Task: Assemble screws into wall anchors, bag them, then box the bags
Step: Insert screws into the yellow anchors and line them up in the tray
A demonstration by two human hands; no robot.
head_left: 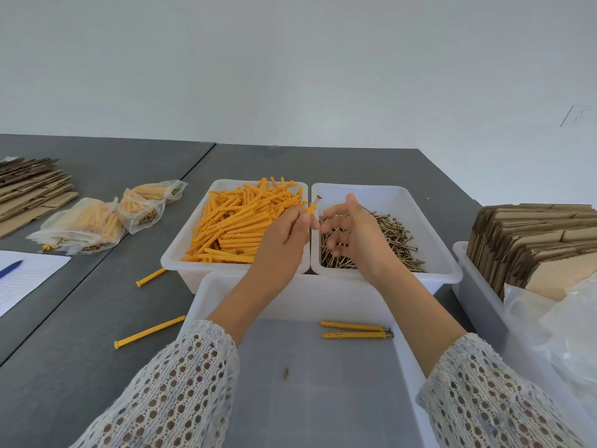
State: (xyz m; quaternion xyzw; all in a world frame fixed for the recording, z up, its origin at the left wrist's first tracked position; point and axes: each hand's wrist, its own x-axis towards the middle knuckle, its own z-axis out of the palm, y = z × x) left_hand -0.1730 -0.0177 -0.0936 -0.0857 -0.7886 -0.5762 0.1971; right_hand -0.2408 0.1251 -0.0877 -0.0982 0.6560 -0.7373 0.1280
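Left hand (284,234) pinches an anchor (312,209) with a screw (317,199) poking out, held over the seam between the bins. Right hand (350,229) hovers loosely curled over the screw bin (433,221). Bag (147,206) print's unreadable.

The near tray (206,305) is almost bare — only two assembled anchors (355,330) lie by its far right wall, so its floor is open. Beyond it, the anchor bin (181,250) and screw bin (449,263) stand edge to edge with no gap between. Left, open bench (80,318) is broken by two loose anchors (150,332) and a paper sheet (29,279); farther left, filled bags (97,221). Right, a bin of folded cartons (533,244) and clear plastic (565,324) close that side off.
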